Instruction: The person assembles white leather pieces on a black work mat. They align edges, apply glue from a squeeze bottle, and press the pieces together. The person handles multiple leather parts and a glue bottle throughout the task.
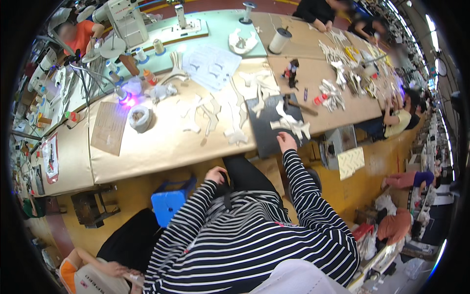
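My right hand (287, 142) is at the front edge of a black mat (263, 128), its fingers drawn together; whatever they may hold is too small to make out. Just beyond the fingertips lie curved white cut-out pieces (290, 122), thin and flat like leather or fabric shoe parts. A hammer (301, 105) with a wooden handle rests across the mat's right side. My left hand (214, 175) is down by my lap, below the table edge. Its fingers curl beside something black that blends with my dark trousers.
More white pieces (210, 115) and paper sheets (211, 66) lie left of the mat. A bag-lined tub (141, 119) stands near a brown board (110, 128). A sewing machine (128, 24) is at the back. A blue stool (169, 203) and a seated person (98, 269) are at lower left.
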Demonstrator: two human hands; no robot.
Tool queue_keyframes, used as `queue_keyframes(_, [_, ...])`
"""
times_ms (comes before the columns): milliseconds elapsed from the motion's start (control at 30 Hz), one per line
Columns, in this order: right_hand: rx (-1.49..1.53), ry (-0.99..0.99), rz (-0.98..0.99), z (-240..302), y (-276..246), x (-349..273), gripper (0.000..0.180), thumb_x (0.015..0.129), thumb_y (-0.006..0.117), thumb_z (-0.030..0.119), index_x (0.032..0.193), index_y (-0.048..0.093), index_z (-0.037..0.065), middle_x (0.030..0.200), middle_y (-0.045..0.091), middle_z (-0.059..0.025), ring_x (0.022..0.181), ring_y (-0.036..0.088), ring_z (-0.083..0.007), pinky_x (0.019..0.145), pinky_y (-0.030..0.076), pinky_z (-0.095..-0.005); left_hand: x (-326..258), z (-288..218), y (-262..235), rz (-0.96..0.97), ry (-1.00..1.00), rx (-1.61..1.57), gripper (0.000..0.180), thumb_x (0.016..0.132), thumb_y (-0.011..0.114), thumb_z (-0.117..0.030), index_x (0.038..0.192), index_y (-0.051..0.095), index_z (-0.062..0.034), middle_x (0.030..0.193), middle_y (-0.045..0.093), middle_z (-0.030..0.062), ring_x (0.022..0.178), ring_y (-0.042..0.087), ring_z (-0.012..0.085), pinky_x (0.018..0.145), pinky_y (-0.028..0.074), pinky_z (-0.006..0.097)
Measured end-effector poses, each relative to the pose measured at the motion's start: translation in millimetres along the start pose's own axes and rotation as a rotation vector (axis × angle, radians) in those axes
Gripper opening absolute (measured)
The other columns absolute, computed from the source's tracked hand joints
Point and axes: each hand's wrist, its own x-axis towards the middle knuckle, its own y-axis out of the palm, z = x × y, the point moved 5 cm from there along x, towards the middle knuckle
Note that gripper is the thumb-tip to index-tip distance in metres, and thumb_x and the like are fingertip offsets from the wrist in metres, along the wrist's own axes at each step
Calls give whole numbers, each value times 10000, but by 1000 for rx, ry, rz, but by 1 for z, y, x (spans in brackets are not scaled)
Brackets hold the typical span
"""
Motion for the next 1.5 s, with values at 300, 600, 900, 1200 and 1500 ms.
queue_keyframes(300, [-467, 187, 145, -57, 4, 152, 558, 691, 772, 544, 1050, 720, 121, 1057, 681, -135, 1037, 629, -323, 940, 475, -433, 136, -195, 164, -240, 1018, 182, 373, 806, 557, 27, 1160, 612, -79, 1196, 580, 162, 1129, 561, 339, 986, 460, 411])
queue_keyframes(600, [426, -515, 217, -28, -51, 124, 157, 823, 754, 94, 900, 677, -18, 778, 662, -74, 703, 607, -141, 672, 477, -273, 140, -225, 190, -689, 976, 138, 482, 810, 712, -79, 1265, 560, -33, 1263, 580, 151, 1186, 544, 347, 1033, 422, 407])
queue_keyframes(900, [888, -448, 326, -35, -52, 95, 163, 912, 684, 104, 997, 674, -35, 842, 691, -55, 782, 609, -87, 711, 483, -253, 128, -245, 213, -382, 943, -24, 329, 836, 727, -63, 1149, 642, -10, 1010, 693, 86, 958, 667, 184, 842, 524, 316])
queue_keyframes(1200, [1128, -290, 179, -111, -108, 113, 165, 978, 613, 108, 1109, 606, 8, 877, 611, 10, 780, 540, -52, 683, 423, -205, 184, -202, 171, -453, 660, -321, 135, 881, 696, -60, 927, 622, 44, 802, 686, 63, 728, 664, 112, 681, 519, 243])
queue_keyframes(1500, [162, -446, -111, -113, -96, 150, 468, 848, 711, 102, 1277, 570, -20, 1174, 647, -135, 1133, 591, -261, 969, 451, -375, 159, -212, 174, -402, 670, -285, 190, 903, 695, -88, 1030, 651, 46, 914, 699, 73, 815, 654, 114, 748, 517, 252])
